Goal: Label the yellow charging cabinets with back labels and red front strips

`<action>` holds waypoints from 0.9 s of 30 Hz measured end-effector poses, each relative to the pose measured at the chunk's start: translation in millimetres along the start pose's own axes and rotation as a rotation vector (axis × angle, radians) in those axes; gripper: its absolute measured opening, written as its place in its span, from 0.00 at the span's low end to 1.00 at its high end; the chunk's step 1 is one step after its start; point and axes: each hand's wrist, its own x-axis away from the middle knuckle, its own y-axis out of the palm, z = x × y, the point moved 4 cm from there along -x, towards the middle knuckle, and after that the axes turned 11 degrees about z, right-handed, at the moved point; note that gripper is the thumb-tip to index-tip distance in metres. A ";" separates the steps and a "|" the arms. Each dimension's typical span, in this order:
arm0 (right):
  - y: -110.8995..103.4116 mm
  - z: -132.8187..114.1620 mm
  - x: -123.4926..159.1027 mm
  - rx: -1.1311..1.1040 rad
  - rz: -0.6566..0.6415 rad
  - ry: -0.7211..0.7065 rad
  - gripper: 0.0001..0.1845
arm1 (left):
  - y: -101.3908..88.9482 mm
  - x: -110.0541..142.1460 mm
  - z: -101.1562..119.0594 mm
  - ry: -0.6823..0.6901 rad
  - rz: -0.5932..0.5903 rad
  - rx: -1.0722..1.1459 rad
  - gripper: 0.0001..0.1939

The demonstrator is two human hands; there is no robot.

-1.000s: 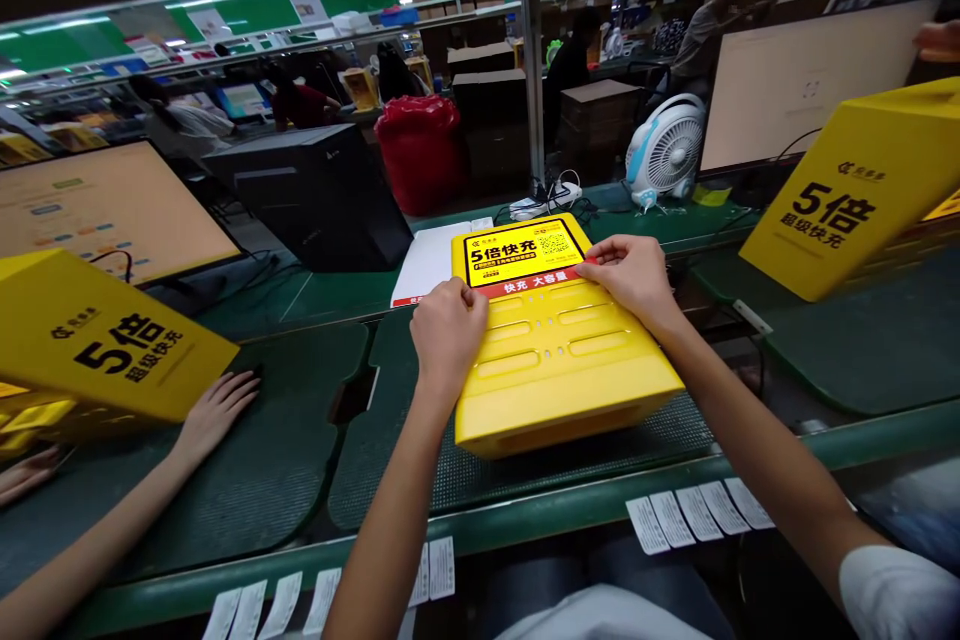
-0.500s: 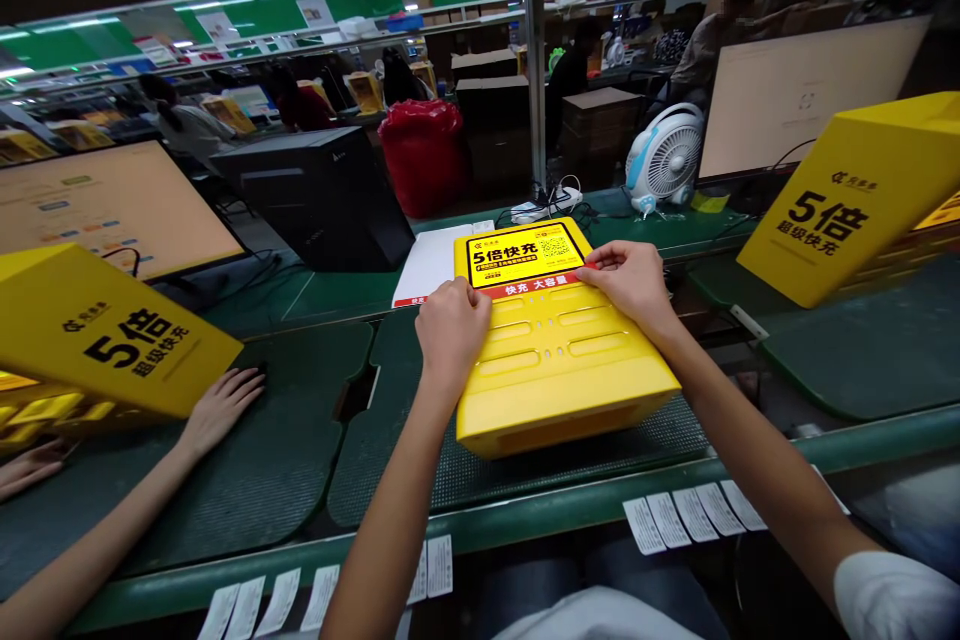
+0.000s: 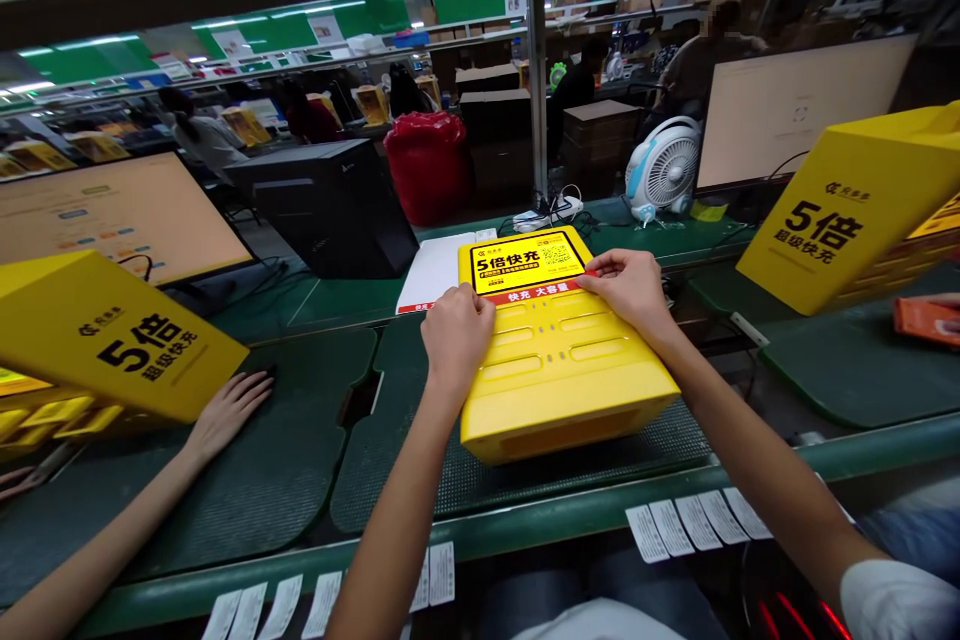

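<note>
The left hand [image 3: 456, 330], curled, pinches one end of the red strip [image 3: 538, 293]. The right hand [image 3: 634, 292] pinches the other.

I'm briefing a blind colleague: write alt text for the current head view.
Left hand and right hand hold a red lettered strip by its ends across a yellow casing, below its QR-code label. A similar casing stands left, another right.

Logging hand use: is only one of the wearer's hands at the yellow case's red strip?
No, the left hand and the right hand are at opposite ends of the red strip.
</note>
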 end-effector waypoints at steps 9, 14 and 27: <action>0.8 0.9 -0.6 0.004 0.005 0.007 0.12 | 0.9 0.7 -0.2 0.008 0.003 -0.017 0.09; 0.3 -2.2 0.5 0.014 0.002 0.000 0.12 | 1.6 0.4 -0.6 0.001 -0.007 -0.002 0.09; 0.9 -7.9 -6.0 0.243 -0.034 -0.024 0.10 | 2.7 -3.4 -5.3 -0.092 -0.067 0.083 0.07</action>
